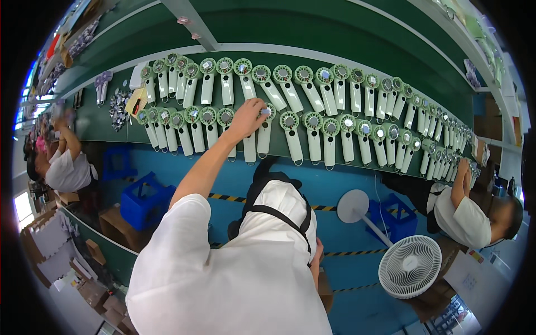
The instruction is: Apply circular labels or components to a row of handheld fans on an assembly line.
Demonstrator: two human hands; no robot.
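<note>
Dark-green tabletop (95, 124) carries two rows of pale-green, round-headed handheld fans (293, 144). Your left hand (245, 118) reaches forward, curled palm-down over one front-row fan; can't tell if pinching. Your right hand (318, 252) hangs low, grip hidden.

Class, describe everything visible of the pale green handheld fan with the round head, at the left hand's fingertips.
The pale green, plastic-looking handheld fan lies in the nearer row on the dark green table, its round head away from the person, its straight handle pointing back. The left hand partly covers the head, where a small silvery-blue piece shows; whether the fingers grip that piece is unclear.
</note>
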